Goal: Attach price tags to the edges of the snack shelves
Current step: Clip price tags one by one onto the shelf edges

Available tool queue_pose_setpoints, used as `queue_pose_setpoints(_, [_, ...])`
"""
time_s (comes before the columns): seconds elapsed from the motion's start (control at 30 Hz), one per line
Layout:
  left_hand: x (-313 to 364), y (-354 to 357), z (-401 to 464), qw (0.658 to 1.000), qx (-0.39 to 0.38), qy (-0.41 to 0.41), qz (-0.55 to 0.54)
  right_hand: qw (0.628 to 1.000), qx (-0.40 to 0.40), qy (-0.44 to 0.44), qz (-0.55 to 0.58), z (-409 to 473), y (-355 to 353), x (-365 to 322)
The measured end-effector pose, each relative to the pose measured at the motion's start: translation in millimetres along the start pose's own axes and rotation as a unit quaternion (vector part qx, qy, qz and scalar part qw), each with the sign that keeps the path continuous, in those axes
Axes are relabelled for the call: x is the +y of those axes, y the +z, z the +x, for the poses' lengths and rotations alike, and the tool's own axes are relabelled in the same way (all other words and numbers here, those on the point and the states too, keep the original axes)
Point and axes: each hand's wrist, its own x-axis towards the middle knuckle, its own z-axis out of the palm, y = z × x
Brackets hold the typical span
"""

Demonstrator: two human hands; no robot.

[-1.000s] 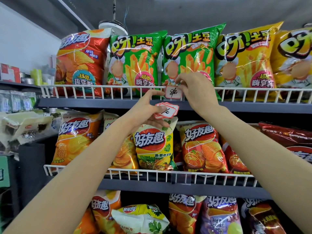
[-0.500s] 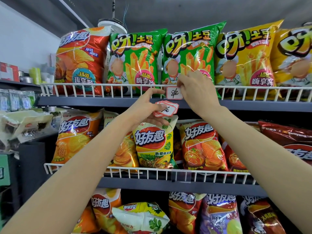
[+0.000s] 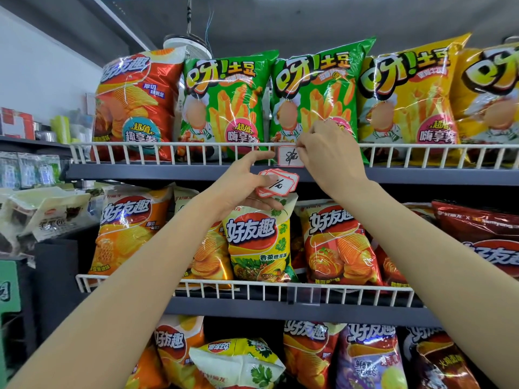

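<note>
A white price tag [image 3: 289, 156] with a red border and handwritten figures sits against the white wire rail [image 3: 168, 153] of the top shelf, below a green chip bag [image 3: 317, 94]. My right hand [image 3: 331, 153] pinches the tag's right edge at the rail. Just below and to the left, my left hand [image 3: 244, 189] holds a small stack of red-bordered tags [image 3: 278, 183] between thumb and fingers, its index finger stretched toward the rail.
Red, green and yellow snack bags fill the top shelf. Chip bags line the middle shelf behind its wire rail [image 3: 252, 290], which carries a clear tag holder [image 3: 303, 294]. More bags lie on the lowest shelf. A side rack with packets [image 3: 42, 209] stands at the left.
My right hand has shifted slightly right and down along the tag on the top rail. My left hand stays in place with the tag stack.
</note>
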Motion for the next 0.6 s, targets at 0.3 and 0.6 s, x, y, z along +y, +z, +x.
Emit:
queue_pose_setpoints(0.3, [4,1,-3,1.000,0.000,-0.005,-0.001,0.998,-0.019,-0.052,-0.040,-19,0,1])
queue_pose_setpoints(0.6, [7,7,-5,1.000,0.015,-0.004,0.012,0.995,-0.069,-0.063,-0.042,-33,-6,-2])
